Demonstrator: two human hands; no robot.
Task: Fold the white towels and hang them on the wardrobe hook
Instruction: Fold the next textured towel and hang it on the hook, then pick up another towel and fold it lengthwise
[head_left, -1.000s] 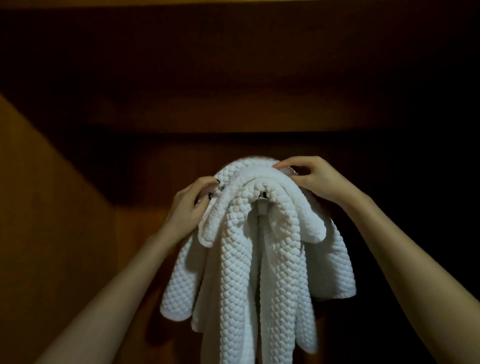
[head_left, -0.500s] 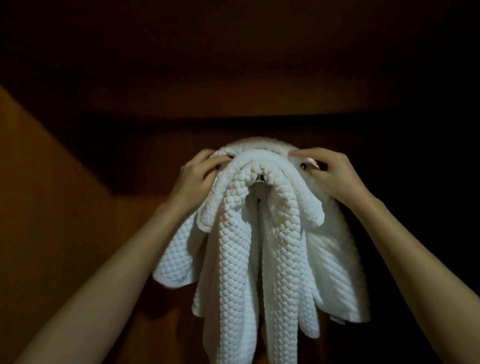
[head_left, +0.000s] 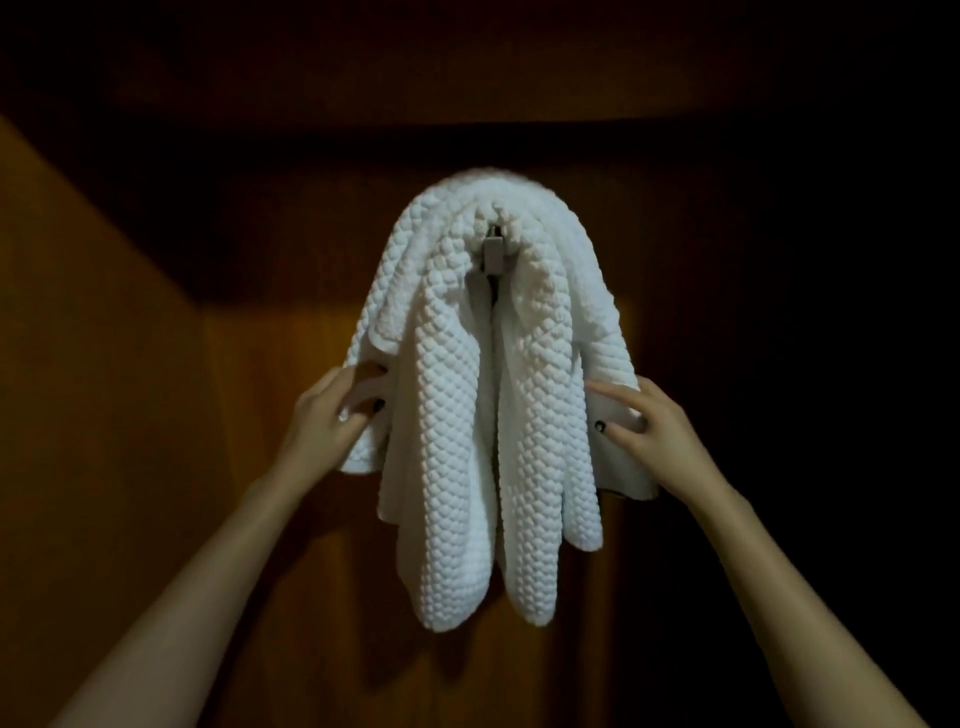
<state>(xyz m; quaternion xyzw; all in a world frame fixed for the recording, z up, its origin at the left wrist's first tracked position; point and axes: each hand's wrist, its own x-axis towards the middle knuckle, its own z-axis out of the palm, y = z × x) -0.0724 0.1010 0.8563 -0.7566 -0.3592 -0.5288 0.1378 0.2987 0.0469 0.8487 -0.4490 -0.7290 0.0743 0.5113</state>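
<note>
1. The white towels (head_left: 457, 415) hang draped over the hook (head_left: 492, 253), bunched at the top and falling in several long folds. I count more than one layer, but I cannot tell how many towels there are.
2. The hook is a small grey metal piece, and I see it only in the gap where the folds part at the top. The rest of it is under the cloth.
3. The two middle folds hang lowest and side by side. A shorter flap spreads out on each side, about level with the hands.
4. My view has the left hand (head_left: 327, 421) on the left flap, with its fingers (head_left: 363, 410) curled into the cloth, grasping the edge.
5. The right hand (head_left: 649, 431) is on the right flap. The forefinger lies straight along the front and the thumb (head_left: 610, 428) presses the cloth. I cannot tell whether this hand truly clasps the flap or only rests on it.
6. Both forearms reach up from the bottom corners, bare, and well apart from each other.
7. Behind the towels is the wardrobe's wooden back panel (head_left: 291, 519), lit warm brown, with the towels' shadow on it below the folds.
8. A wooden side wall (head_left: 93, 364) stands at the left. The top and the right side are too dark for me to read.
</note>
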